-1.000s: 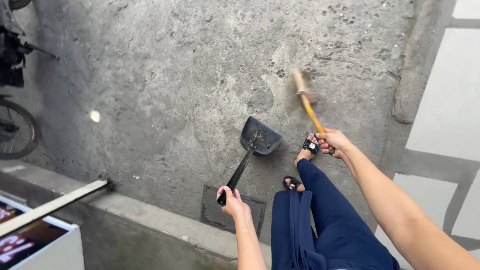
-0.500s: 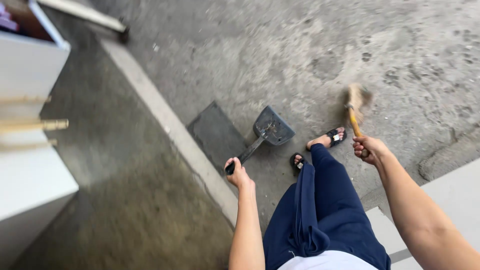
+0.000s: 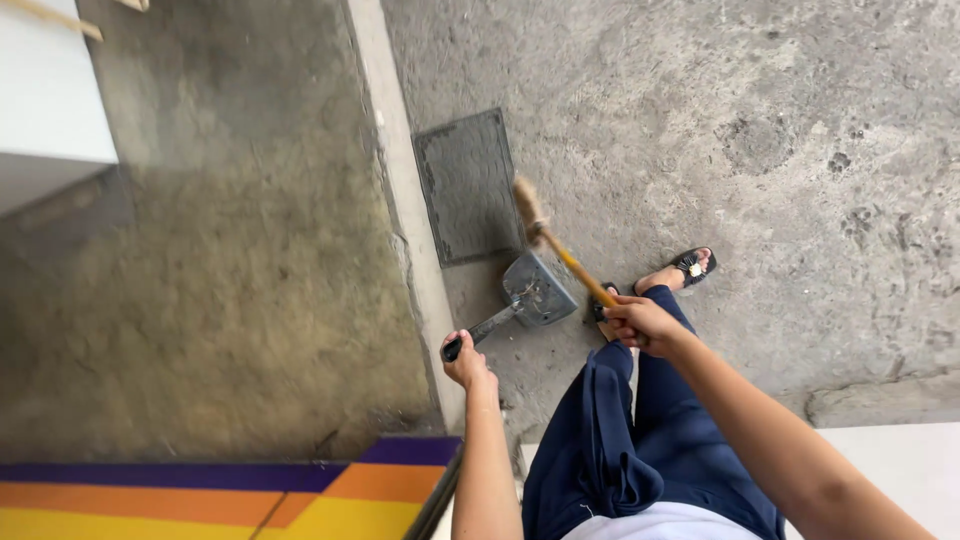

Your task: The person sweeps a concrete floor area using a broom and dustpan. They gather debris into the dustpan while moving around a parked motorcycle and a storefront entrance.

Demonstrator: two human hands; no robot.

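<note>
My left hand [image 3: 466, 362] grips the black handle of a grey dustpan [image 3: 537, 289], whose pan rests on the concrete ground just right of the kerb. My right hand [image 3: 640, 322] holds the yellow stick of a small broom [image 3: 548, 240]. The broom's straw head lies over the edge of a dark metal cover plate, just above the dustpan. My legs in dark blue trousers and black sandals [image 3: 692, 266] stand right beside the pan.
A pale kerb [image 3: 400, 200] runs from top to bottom, dividing a darker floor on the left from rough concrete on the right. A square metal cover plate [image 3: 465, 185] sits by the kerb. A white box [image 3: 50, 110] is at upper left; a purple, orange and yellow surface [image 3: 200, 500] lies at the bottom.
The view has swung round, so the kerb now runs almost upright. The broom has swept from right of my feet to the left, across to the dustpan. The dustpan stays by my feet.
</note>
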